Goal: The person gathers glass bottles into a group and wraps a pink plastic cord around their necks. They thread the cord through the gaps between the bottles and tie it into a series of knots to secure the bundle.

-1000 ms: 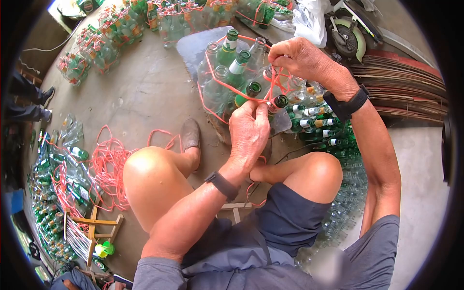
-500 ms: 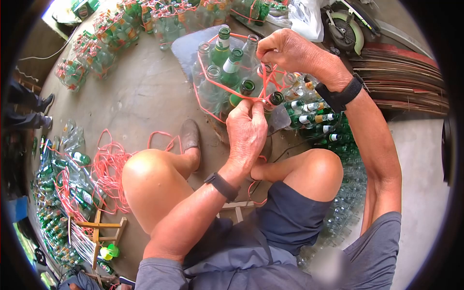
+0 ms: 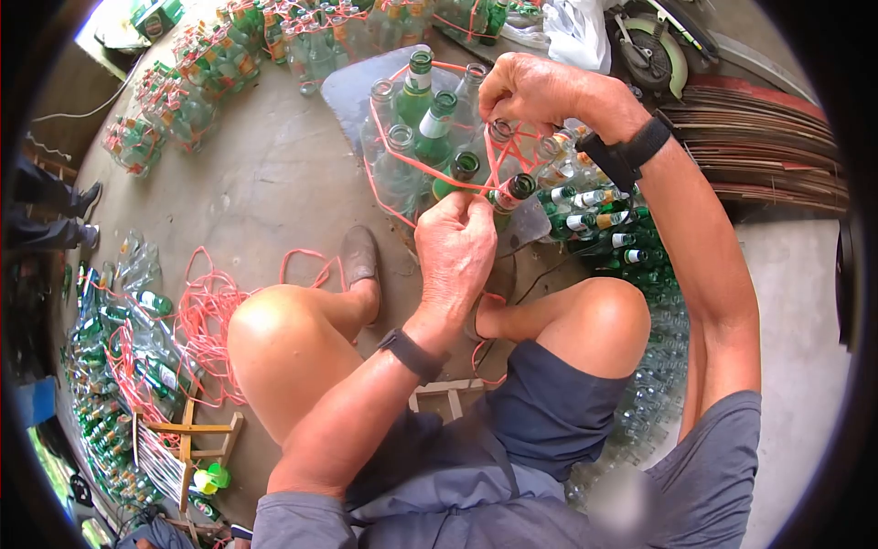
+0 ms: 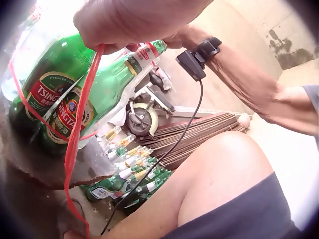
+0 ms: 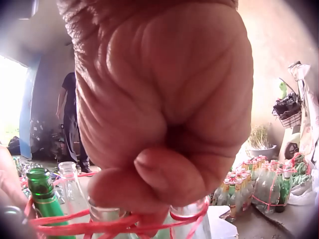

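A cluster of clear and green glass bottles (image 3: 435, 135) stands on a flat grey slab (image 3: 340, 90), with pink plastic twine (image 3: 416, 163) looped round it. My left hand (image 3: 457, 247) pinches the twine between thumb and forefinger beside a green bottle's neck (image 3: 520, 187) at the near edge. A twine tail hangs below that hand in the left wrist view. My right hand (image 3: 549, 90) is above the far right bottles, fingers curled in and gripping twine, as the right wrist view shows. Red and green labels show on the green bottles (image 4: 55, 79).
A tangle of pink twine (image 3: 208, 316) lies on the floor at left, near a small wooden stool (image 3: 187, 435). More bottles (image 3: 585, 224) lie stacked at right, beside piled boards (image 3: 745, 151). Tied bottle bundles (image 3: 315, 46) line the back. A person's legs (image 3: 55, 206) show at far left.
My right hand has shifted left over the bottle tops with the twine. My left hand has moved slightly left and down, still pinching at the near bottle. The view has shifted a little.
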The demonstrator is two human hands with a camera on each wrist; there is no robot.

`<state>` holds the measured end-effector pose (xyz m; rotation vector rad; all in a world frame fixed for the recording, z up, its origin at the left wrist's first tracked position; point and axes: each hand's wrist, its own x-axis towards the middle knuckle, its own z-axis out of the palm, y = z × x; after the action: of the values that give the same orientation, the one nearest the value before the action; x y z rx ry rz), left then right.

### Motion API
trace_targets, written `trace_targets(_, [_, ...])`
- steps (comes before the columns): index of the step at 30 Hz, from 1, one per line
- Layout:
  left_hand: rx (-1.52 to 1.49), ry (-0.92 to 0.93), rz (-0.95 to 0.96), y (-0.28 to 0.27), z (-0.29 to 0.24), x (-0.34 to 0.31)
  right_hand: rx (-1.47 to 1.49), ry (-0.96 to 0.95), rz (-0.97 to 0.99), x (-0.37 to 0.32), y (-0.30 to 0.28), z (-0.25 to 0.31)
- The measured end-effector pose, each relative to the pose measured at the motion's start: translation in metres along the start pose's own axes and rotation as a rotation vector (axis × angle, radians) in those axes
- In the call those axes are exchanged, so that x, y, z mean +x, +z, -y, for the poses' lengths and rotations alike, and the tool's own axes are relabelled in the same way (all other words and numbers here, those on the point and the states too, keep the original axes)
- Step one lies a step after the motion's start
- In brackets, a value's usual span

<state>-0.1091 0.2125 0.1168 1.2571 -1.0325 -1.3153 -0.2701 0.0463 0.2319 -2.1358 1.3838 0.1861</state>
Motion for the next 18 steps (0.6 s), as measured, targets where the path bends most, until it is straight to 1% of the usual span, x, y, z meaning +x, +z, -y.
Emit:
trace_targets(2, [-0.030, -0.016, 0.000, -0.004, -0.004, 0.000, 0.030, 0.053, 0.059, -0.002, -0.002, 0.008])
trace_targets(5, [-0.040, -0.029, 0.023, -0.012, -0.004, 0.000, 0.021, 0.069, 0.063, -0.005, -0.004, 0.015])
trace_targets(7, [0.004, -0.054, 0.036, -0.014, 0.001, -0.001, 0.011, 0.073, 0.074, -0.003, -0.004, 0.014])
trace_targets(9, [-0.002, -0.031, 0.038, -0.016, 0.003, -0.001, 0.003, 0.078, 0.081, -0.005, -0.004, 0.013])
trace_targets(11, [-0.010, -0.009, 0.035, -0.018, 0.005, 0.000, 0.063, 0.058, 0.082, -0.007, -0.003, 0.010])
trace_targets(12, [-0.010, -0.029, 0.041, -0.019, 0.005, 0.000, 0.062, 0.057, 0.083, -0.011, 0.001, 0.008])
trace_targets(14, [-0.011, -0.048, 0.042, -0.021, 0.004, 0.000, 0.095, -0.042, -0.107, -0.019, 0.014, 0.001])
trace_targets(15, [-0.014, -0.056, 0.043, -0.020, 0.004, 0.000, -0.031, -0.303, -0.287, -0.010, 0.030, -0.021])
trace_targets(16, [-0.015, -0.066, 0.044, -0.020, 0.004, -0.001, -0.029, -0.305, -0.285, -0.019, 0.031, -0.009])
trace_targets(18, [-0.013, -0.060, 0.041, -0.021, 0.004, -0.001, -0.146, -0.072, -0.369, -0.052, 0.045, 0.019])
